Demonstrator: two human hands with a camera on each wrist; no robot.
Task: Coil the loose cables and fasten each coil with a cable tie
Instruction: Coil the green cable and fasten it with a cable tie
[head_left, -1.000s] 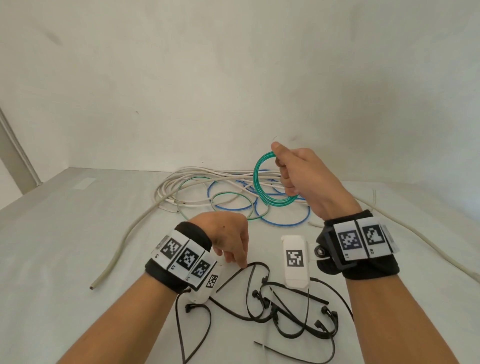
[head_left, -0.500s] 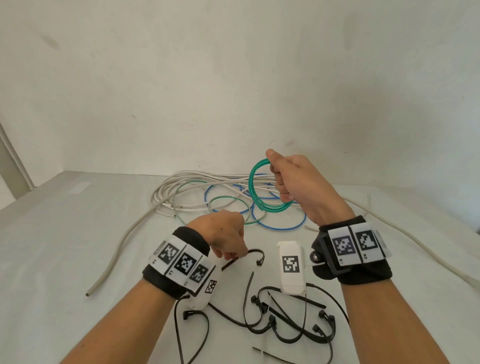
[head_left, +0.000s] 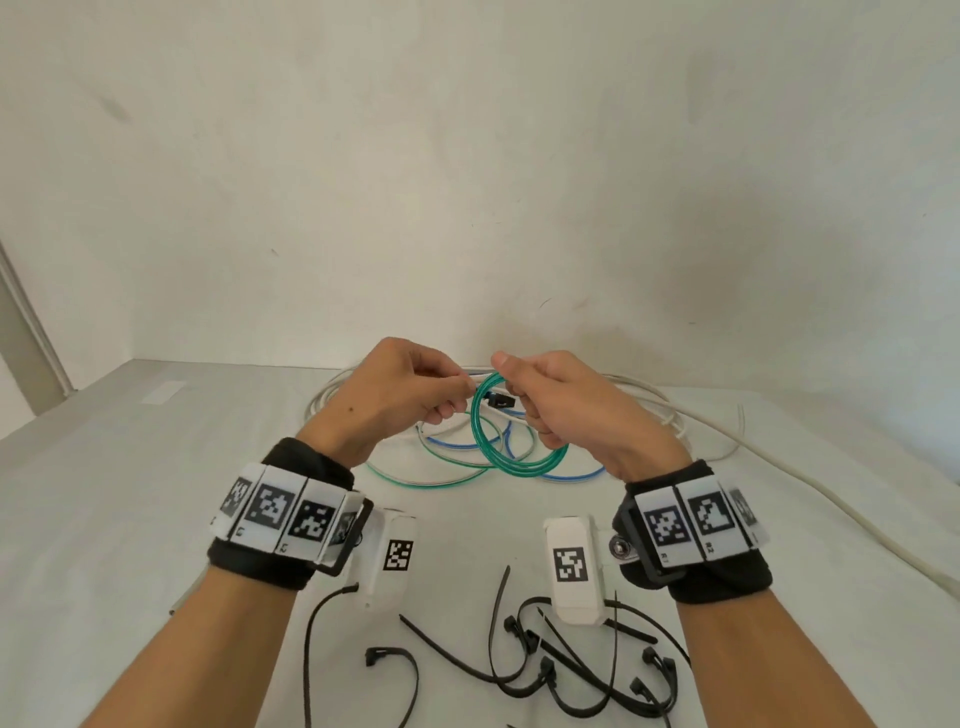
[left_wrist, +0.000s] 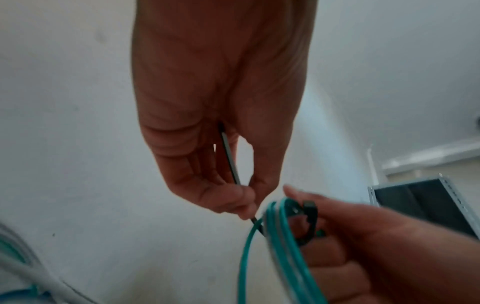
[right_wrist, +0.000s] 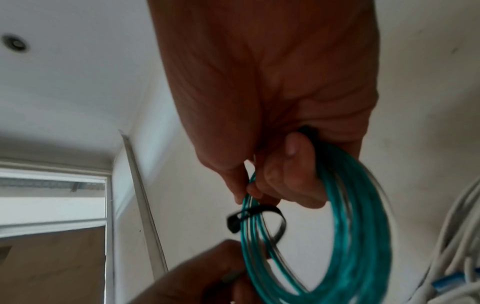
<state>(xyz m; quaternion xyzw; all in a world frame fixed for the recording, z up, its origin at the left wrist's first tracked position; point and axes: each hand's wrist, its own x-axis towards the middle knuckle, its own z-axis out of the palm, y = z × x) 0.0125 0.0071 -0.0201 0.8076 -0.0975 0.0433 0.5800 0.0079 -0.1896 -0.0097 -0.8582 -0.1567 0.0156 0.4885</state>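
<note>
Spare black ties (head_left: 545, 670) lie on the counter (head_left: 130, 493) nearest, below the green coil (head_left: 498, 436). The right hand (head_left: 566, 410) clenches that light, springy coil at its top; the left hand (head_left: 395, 395) pinches the tie (right_wrist: 257, 222) tail beside it. Hold close to the tie; loops may spring apart

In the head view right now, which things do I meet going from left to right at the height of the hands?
left hand → black cable tie around the green coil → right hand → white cable
</note>
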